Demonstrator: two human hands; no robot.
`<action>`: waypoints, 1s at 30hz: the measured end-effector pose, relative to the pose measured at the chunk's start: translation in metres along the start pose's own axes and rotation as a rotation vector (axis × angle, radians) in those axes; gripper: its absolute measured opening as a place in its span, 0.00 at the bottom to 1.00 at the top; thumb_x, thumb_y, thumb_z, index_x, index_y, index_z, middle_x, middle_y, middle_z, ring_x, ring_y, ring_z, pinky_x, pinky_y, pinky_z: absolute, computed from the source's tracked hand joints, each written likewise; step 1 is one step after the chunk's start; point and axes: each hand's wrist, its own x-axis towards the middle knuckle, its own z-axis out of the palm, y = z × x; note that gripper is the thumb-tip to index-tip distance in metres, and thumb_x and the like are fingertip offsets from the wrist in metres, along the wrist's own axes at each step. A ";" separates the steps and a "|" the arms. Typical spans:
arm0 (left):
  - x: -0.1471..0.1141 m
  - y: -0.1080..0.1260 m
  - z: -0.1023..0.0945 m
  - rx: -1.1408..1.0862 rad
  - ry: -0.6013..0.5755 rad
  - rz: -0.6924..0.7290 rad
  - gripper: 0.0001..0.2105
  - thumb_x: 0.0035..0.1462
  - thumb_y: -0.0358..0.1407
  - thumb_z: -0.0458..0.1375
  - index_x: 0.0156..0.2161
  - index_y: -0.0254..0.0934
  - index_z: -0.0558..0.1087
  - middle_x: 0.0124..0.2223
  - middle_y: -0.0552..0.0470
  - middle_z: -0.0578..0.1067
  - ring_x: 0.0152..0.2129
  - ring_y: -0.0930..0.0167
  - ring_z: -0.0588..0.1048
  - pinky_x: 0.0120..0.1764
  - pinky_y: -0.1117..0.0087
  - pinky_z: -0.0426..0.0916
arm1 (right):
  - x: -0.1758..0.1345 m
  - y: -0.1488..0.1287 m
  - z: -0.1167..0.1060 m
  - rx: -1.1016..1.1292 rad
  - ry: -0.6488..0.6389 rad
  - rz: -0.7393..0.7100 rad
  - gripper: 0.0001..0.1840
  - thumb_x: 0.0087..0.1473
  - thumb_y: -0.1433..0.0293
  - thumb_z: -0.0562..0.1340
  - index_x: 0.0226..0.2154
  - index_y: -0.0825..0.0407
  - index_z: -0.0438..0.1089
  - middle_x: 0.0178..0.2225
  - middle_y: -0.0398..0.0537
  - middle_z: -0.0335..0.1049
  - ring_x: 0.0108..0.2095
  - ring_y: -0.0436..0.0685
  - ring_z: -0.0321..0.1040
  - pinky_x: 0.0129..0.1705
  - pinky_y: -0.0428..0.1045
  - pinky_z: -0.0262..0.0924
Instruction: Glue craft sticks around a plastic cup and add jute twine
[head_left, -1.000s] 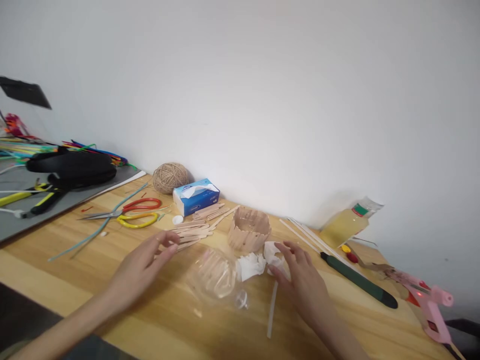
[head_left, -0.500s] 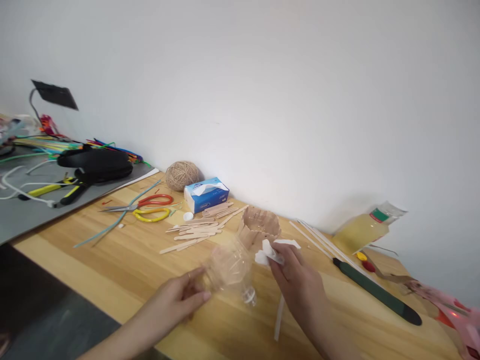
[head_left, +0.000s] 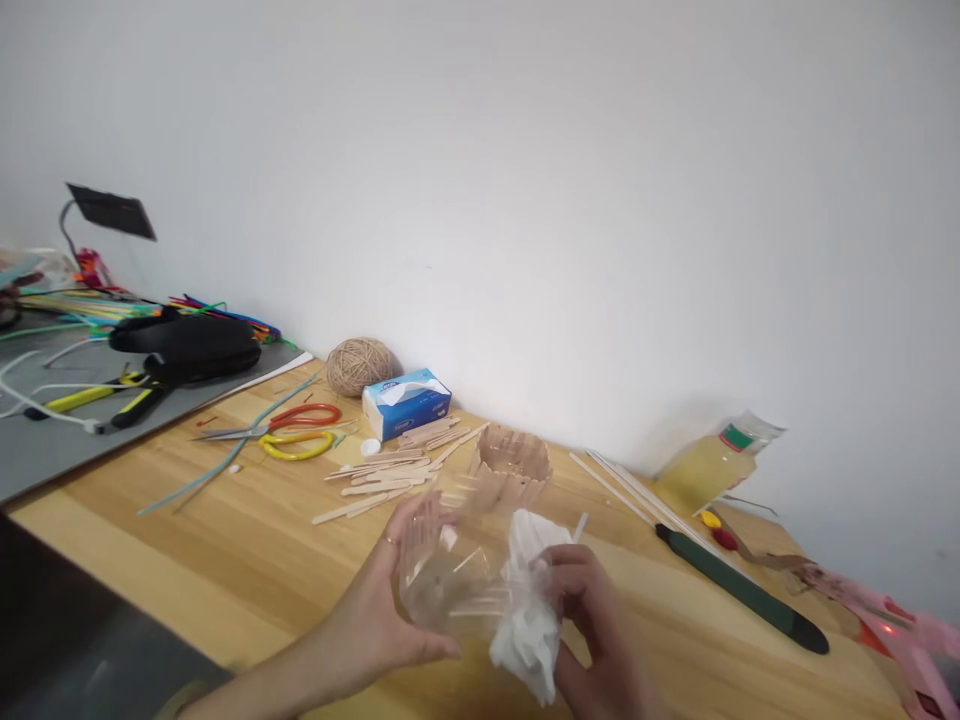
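My left hand (head_left: pixel 386 610) is curled around the side of a clear plastic bottle piece (head_left: pixel 457 590), held above the table and smeared by motion. In my right hand (head_left: pixel 592 610) is a crumpled white tissue (head_left: pixel 525 650), which lies at the right end of the bottle piece. Whether the tissue reaches inside it I cannot tell. Just behind them stands a round cup-like holder (head_left: pixel 525 457) covered in wooden sticks. Loose craft sticks (head_left: pixel 390 475) lie to its left, near a blue tissue pack (head_left: pixel 409 405).
Scissors (head_left: pixel 300 430), a twine ball (head_left: pixel 360 366) and a white cap (head_left: pixel 370 447) lie at left. Pliers and a black pouch (head_left: pixel 202 345) rest on the grey mat. At right are a dark green tool (head_left: pixel 742 590), a yellowish bottle (head_left: pixel 709 465) and a pink glue gun (head_left: pixel 870 600).
The tissue has opened out and come down to the right end of the bottle piece. My left hand has turned upward around the bottle piece, and both hands are closer together.
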 end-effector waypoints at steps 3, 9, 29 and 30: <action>0.001 0.005 -0.005 0.176 -0.084 0.136 0.43 0.37 0.44 0.67 0.56 0.51 0.48 0.54 0.45 0.60 0.53 0.55 0.61 0.55 0.49 0.53 | -0.001 -0.008 -0.019 0.128 0.128 0.096 0.08 0.50 0.70 0.60 0.31 0.47 0.58 0.35 0.44 0.58 0.27 0.48 0.61 0.27 0.42 0.60; 0.008 0.014 -0.007 0.291 -0.267 0.348 0.38 0.42 0.39 0.66 0.54 0.51 0.49 0.57 0.44 0.56 0.55 0.57 0.58 0.54 0.54 0.57 | 0.015 -0.040 -0.067 -0.165 0.073 -0.131 0.05 0.52 0.69 0.60 0.25 0.47 0.67 0.29 0.47 0.66 0.30 0.54 0.67 0.29 0.46 0.64; 0.026 0.053 0.001 0.670 -0.733 0.446 0.34 0.49 0.35 0.59 0.60 0.43 0.49 0.58 0.42 0.61 0.54 0.61 0.62 0.52 0.62 0.61 | 0.010 -0.044 -0.030 -0.049 -0.594 0.015 0.12 0.54 0.73 0.56 0.37 0.49 0.73 0.36 0.47 0.75 0.39 0.53 0.70 0.43 0.49 0.64; 0.027 0.052 0.001 0.665 -0.745 0.435 0.34 0.50 0.35 0.59 0.60 0.42 0.49 0.58 0.42 0.61 0.55 0.61 0.61 0.53 0.62 0.60 | 0.011 -0.044 -0.029 -0.024 -0.602 0.060 0.10 0.54 0.73 0.57 0.35 0.50 0.74 0.35 0.47 0.75 0.38 0.53 0.70 0.42 0.48 0.65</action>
